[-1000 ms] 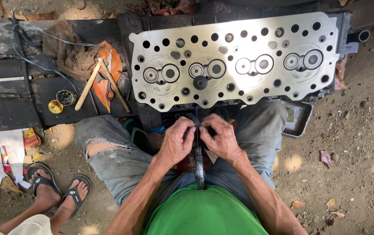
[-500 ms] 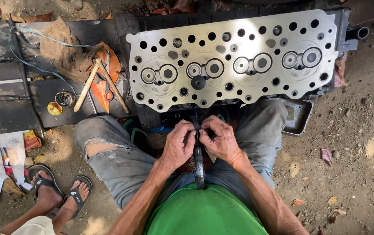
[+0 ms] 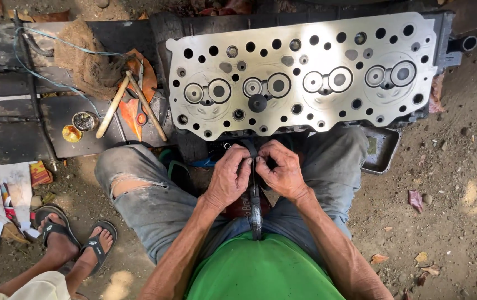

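Hands meet in the person's lap, just below the near edge of a metal cylinder head (image 3: 305, 72) that lies flat on dark boards. The left hand (image 3: 228, 176) and the right hand (image 3: 283, 171) are both clenched, fingertips pinched together around the top of a thin dark tool (image 3: 255, 205) that runs down between the knees toward the green shirt (image 3: 263, 269). What sits at the very tip between the fingers is too small to make out. The cylinder head shows rows of round holes and four pairs of valve seats. To its left on the boards lie two wooden-handled tools (image 3: 133, 105) crossed over an orange rag, and two small round tins (image 3: 80, 126) just beside them. At the lower left another person's feet in sandals (image 3: 74, 241) stand on the dirt ground
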